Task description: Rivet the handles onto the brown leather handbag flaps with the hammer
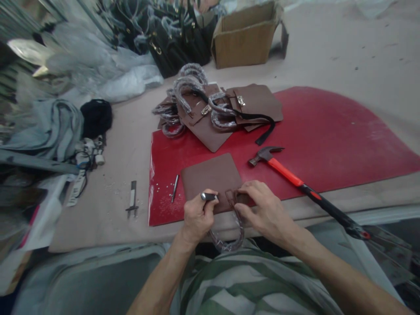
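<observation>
A brown leather panel [210, 173] lies flat on the red mat near the table's front edge. My left hand [198, 214] is closed around a short metal punch [208, 197] with a dark, shiny end, held over the panel's lower part. At the panel's right corner, my right hand [262, 205] pinches a small brown leather tab [229, 197]. A plastic-wrapped handle [228, 245] loops down from there over the table edge towards my lap. Right of the panel rests a claw hammer [288, 173] with an orange and black grip.
Several brown panels [210, 135] with wrapped handles and metal clasps are piled behind. A thin metal rod [175, 188] lies on the red mat [328, 135]. Left of it is a pronged tool [132, 199]. Farther back stand black bags [167, 52] and a cardboard box [244, 43].
</observation>
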Available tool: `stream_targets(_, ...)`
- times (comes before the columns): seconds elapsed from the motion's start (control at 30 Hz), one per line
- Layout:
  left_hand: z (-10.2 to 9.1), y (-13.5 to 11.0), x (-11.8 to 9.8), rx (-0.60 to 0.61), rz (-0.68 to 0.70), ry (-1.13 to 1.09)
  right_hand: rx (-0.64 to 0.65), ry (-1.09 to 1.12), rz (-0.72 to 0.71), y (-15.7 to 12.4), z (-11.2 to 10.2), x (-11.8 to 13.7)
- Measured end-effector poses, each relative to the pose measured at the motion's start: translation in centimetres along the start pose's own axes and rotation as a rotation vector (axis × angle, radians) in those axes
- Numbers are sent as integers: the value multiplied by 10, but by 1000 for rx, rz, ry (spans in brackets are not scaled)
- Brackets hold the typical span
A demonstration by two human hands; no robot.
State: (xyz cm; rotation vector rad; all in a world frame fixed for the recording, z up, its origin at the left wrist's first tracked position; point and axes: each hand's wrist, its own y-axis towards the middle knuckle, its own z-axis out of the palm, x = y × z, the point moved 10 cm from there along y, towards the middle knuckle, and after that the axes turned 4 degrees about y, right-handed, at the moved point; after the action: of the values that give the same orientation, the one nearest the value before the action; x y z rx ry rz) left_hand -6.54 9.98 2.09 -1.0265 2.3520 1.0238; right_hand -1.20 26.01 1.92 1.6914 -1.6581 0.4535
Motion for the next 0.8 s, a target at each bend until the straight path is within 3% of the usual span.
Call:
stream_targets(0.07,1,1,1,9,-6,-3,-83,-41,-11,2,-24,-11)
stream_targets(0.17,2,1,0,19,1,-13,-183,-352,26,5,-66,-35)
stream_targets(0.27,3,0,-1,17,15,-26,-122,-657,164,5,-92,-70)
stream_targets(0.37,5,0,-1,14,13,-40,16,-677,267,3,-94,-99)
stream_targets(0.5,8,0,-1,24,0,-41,99,-431,363,1,-85,-105)
stream_targets(0.63,8,0,2,30,-25,-58,190,289,790,-27,-63,-112)
stream_targets(0.73,7,-1,2,24,-24,-70,224,728,975,-47,-44,-92)
stream_targets(0.8,7,-1,1,18,-18,-75,226,769,935,-47,-45,-71)
